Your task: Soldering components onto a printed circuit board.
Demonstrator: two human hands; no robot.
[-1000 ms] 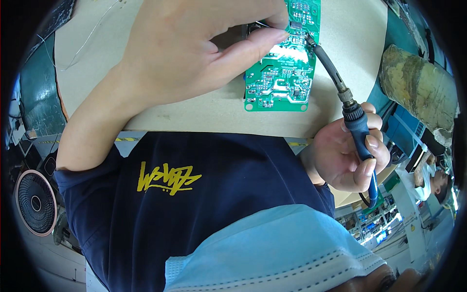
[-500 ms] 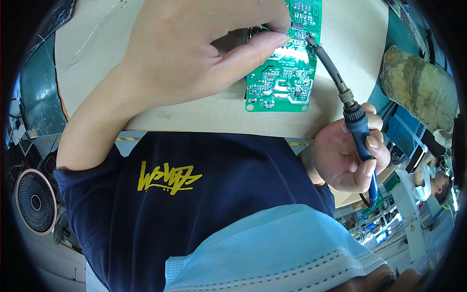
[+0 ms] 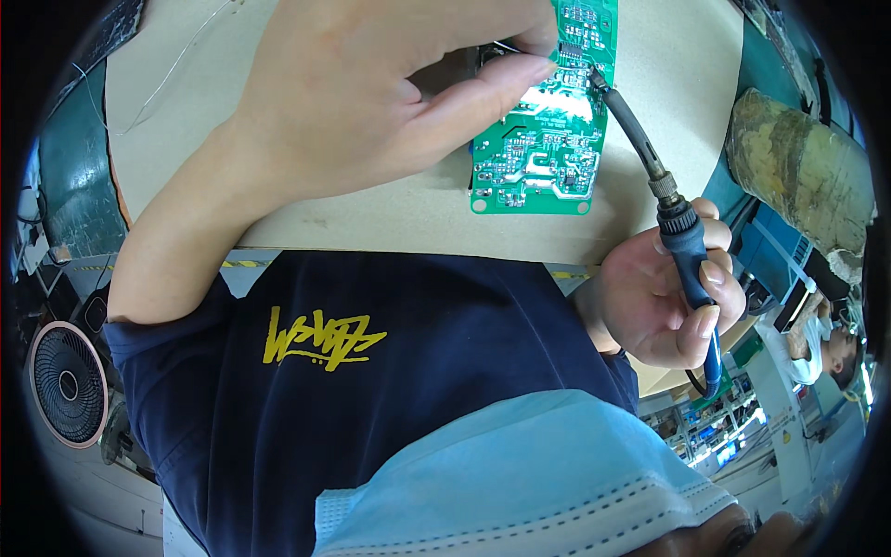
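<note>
A green circuit board (image 3: 534,176) lies on the tan work board, its face crowded with small parts and shiny solder joints. Over its upper left part reaches my left hand (image 3: 343,102), thumb and forefinger pinched together on a thin silvery solder wire (image 3: 506,45), of which only a short stretch shows. My right hand (image 3: 664,297) grips the blue handle of a soldering iron (image 3: 687,251) from below. The iron slants up and left, and its dark bent tip meets the circuit board near the right edge, just right of my left fingertips. My left hand hides part of the circuit board.
The tan work board (image 3: 668,121) covers the bench top. A long thin wire (image 3: 176,65) curls across its upper left. To the right are a worn, stained rounded object (image 3: 798,167) and a blue box (image 3: 775,246). A fan (image 3: 68,383) stands low left; another person (image 3: 817,348) is far right.
The circuit board has shifted slightly to the right, and the iron's tip and my left fingertips have moved a little with it. Both grips are the same.
</note>
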